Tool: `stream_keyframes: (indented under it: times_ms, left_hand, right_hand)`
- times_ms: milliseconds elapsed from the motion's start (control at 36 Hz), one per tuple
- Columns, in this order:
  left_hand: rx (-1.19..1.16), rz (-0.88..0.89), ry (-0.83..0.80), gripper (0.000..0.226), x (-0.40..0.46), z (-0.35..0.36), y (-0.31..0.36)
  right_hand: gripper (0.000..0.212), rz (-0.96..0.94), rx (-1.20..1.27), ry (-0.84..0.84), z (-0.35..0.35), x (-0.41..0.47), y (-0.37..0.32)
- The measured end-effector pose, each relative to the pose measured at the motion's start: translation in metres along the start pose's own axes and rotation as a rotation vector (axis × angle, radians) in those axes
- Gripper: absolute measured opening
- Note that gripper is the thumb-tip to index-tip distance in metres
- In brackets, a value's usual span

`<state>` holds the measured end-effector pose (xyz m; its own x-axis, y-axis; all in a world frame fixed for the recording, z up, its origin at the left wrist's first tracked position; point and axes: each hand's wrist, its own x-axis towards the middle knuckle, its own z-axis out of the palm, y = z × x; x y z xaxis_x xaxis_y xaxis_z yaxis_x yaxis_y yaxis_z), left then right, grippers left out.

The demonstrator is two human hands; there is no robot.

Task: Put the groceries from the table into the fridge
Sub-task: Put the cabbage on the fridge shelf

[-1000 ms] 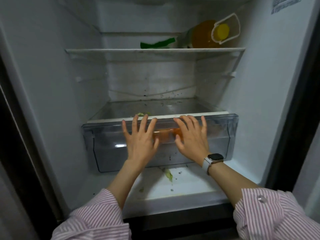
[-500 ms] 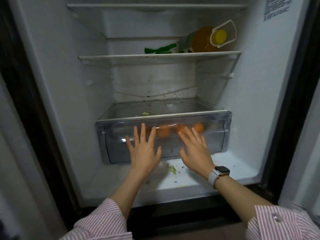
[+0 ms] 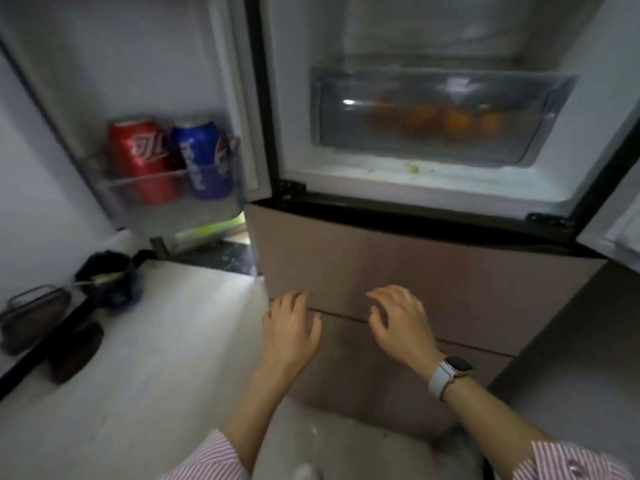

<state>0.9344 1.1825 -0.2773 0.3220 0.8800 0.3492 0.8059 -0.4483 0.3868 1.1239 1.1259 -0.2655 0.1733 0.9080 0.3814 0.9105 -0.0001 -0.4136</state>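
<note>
The fridge stands open, its white floor (image 3: 450, 188) at the upper right. The clear crisper drawer (image 3: 433, 147) is pushed in, and several oranges (image 3: 453, 124) show blurred through its front. My left hand (image 3: 291, 330) and my right hand (image 3: 401, 320) hang empty, fingers spread, in front of the brown lower drawer fronts (image 3: 415, 271), well below the crisper. A white watch sits on my right wrist. The open left door (image 3: 104, 64) carries a red can (image 3: 143, 157) and a blue can (image 3: 204, 157) in its bottom rack.
A pale wooden floor (image 3: 156, 341) spreads at the lower left. A dark bag (image 3: 107, 278), a grey pouch (image 3: 31, 313) and a dark shoe (image 3: 76, 351) lie near the left wall. The right door's edge (image 3: 620, 216) juts in at the right.
Both hands left the crisper drawer's front and dropped low, empty. The drawer now sits pushed in. My view swung down and left, bringing the left door and the floor into sight.
</note>
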Motion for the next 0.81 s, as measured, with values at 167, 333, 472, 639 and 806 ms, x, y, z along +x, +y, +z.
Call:
stream_keyframes:
  times_ms: [167, 333, 472, 639, 806]
  left_hand:
    - [0.107, -0.267, -0.077, 0.05, -0.127, -0.043, -0.074]
    - [0.155, -0.569, 0.004, 0.041, -0.232, -0.113, -0.162]
    - [0.16, -0.813, 0.181, 0.033, -0.323, -0.188, -0.237]
    - [0.192, -1.049, 0.298, 0.035, -0.446, -0.305, -0.332]
    - [0.251, -1.204, 0.401, 0.036, -0.532, -0.402, -0.413]
  right_hand:
    - [0.038, -0.083, 0.093, -0.332, 0.055, -0.065, -0.082]
    - [0.036, -0.319, 0.189, -0.506, 0.115, -0.108, -0.209]
    - [0.041, -0.552, 0.292, -0.624, 0.171, -0.144, -0.346]
    - [0.03, -0.813, 0.397, -0.682, 0.232, -0.209, -0.536]
    - [0.031, -0.955, 0.46, -0.79, 0.264, -0.262, -0.693]
